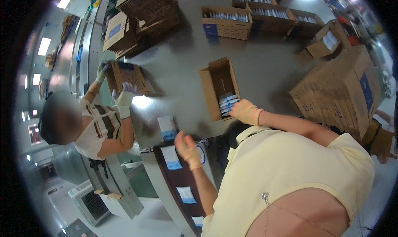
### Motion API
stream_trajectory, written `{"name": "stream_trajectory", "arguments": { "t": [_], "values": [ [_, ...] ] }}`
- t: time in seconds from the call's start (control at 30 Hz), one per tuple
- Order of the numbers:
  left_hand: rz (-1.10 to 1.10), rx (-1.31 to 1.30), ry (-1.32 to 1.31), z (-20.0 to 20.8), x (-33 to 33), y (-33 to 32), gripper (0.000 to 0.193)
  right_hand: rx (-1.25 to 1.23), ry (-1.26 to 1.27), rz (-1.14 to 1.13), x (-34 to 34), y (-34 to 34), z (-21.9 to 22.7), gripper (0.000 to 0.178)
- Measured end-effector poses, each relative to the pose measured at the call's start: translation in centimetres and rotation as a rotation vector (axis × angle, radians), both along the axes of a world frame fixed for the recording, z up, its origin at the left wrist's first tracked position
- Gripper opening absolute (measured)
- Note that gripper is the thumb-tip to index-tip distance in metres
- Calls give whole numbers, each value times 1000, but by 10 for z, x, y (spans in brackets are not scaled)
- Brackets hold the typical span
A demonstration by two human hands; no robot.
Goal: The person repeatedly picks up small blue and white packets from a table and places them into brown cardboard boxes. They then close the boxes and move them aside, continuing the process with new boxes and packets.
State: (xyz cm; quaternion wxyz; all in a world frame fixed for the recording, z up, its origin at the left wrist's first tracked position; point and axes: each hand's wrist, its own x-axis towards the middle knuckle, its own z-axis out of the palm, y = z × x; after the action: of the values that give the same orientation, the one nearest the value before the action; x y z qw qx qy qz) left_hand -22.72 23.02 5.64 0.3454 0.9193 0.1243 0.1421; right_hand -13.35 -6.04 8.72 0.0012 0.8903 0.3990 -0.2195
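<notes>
My left hand [188,150], in a pale glove, is raised over the near end of the dark conveyor belt [190,210] with its fingers apart and nothing in it. Close by lie a white-and-blue packet [167,128] on the table and another packet [171,157] on the belt. My right hand [245,111], gloved too, is bent over the near end of an open carton [213,100]. Its fingertips are curled against a stack of packets [228,104] standing in that end; the fingertips are partly hidden.
Across the metal table [182,83], a co-worker's gloved hands [123,98] handle a carton [128,75]. Flattened cartons [336,87] are stacked at right, more cartons [145,13] at far left. Filled cartons [227,23] stand at the back. Further packets [186,194] lie along the belt.
</notes>
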Motion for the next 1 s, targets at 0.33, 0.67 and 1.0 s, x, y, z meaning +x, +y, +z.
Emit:
{"name": "stream_trajectory", "arguments": {
  "t": [0.33,0.67,1.0],
  "values": [
    [240,-185,256,-4,0,186,36,-58,9,12,1,-1,-2,17],
    [81,-757,567,-49,105,247,51,-52,7,-19,5,-3,6,14],
    [-207,-540,992,-83,140,189,61,-83,6,-52,1,-13,7,12]
  ]
}}
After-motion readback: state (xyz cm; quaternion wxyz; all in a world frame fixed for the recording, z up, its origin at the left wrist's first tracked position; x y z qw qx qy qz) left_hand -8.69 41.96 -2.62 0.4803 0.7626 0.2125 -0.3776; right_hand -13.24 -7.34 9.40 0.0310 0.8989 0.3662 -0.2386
